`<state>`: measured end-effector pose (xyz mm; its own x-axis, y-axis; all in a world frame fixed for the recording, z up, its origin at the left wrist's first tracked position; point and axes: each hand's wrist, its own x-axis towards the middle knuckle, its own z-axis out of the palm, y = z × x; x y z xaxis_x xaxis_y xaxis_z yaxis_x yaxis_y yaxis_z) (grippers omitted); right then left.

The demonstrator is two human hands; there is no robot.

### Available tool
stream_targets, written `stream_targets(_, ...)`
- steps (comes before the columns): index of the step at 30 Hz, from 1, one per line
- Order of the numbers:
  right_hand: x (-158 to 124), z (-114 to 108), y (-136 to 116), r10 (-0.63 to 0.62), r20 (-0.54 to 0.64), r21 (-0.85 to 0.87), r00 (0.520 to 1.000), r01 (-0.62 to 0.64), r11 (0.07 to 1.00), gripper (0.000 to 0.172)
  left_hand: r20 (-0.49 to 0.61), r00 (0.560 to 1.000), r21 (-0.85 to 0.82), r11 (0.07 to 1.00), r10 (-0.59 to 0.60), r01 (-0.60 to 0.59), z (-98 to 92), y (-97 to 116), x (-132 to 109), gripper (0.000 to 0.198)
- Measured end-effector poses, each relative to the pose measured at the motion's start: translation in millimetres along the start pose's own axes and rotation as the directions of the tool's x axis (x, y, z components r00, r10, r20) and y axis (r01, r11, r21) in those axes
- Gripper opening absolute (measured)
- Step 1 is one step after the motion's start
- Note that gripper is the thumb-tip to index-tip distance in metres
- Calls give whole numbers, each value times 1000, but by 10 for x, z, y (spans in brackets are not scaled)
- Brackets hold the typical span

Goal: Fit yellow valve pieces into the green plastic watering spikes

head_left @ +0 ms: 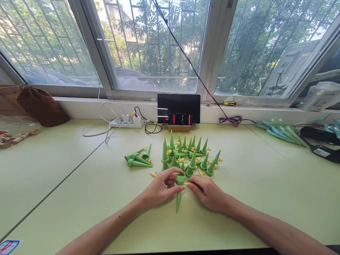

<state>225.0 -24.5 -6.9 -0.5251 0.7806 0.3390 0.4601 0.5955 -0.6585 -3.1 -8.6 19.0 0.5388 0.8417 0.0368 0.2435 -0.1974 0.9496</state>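
Observation:
My left hand grips a green plastic plant watering spike by its collar, with the point facing down toward me. Closed at the spike's right side, my right hand pinches a small yellow valve that meets the spike just below the collar. Whether the valve is fully seated I cannot tell. Just beyond my hands stands a cluster of green spikes, most of them upright with yellow valves at their sides. Several loose spikes lie in a small pile to the left. A loose yellow valve rests near my left hand.
A phone showing a timer leans against a dark tablet at the back. Left of it sits a power strip with cables. A brown bag stands far left; plastic-wrapped items and a black strap lie right.

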Motion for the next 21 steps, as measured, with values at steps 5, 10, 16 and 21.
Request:
stream_targets(5,1,-1,-21,36,-5,65,999,-35,997,12,8,1000,2,1000,11,-11,-3,-20,5,41)
stream_targets(10,-1,5,-15,30,-1,36,1000,-30,999,12,16,1000,4,1000,19,-19,-7,-41,12,40)
stream_targets(16,5,3,9,2,30,-22,1000,-1,1000,28,17,1000,0,1000,3,-3,-2,-40,1,40)
stream_targets(21,6,1,-7,31,5,37,999,-32,999,14,24,1000,3,1000,13,-13,-6,-52,11,39)
